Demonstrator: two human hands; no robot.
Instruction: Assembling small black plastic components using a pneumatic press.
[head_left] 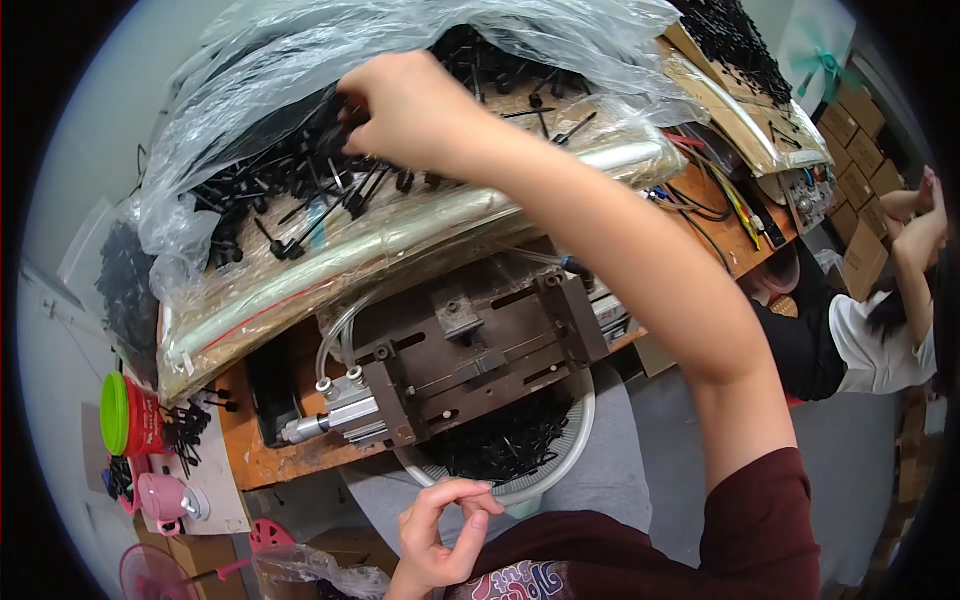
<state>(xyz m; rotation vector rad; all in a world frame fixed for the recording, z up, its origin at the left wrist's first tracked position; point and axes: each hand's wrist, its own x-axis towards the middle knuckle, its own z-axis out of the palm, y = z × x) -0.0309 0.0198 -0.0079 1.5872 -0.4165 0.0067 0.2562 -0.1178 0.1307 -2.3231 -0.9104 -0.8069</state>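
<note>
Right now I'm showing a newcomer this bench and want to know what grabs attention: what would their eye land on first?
First, the right hand reaching far up into the heap of small black plastic parts spread on the clear plastic bag at the top. Below it, mid-frame, sits a dark metal press fixture over a round basket of more black parts. The left hand rests near the bottom edge, fingers curled and empty.

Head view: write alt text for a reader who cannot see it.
A person's right hand reaches into a heap of small black plastic parts on a clear plastic bag atop a wooden workbench. The left hand hovers near the lap, holding nothing visible, below a metal machine and a round basket of black parts. Another person sits at right.
</note>
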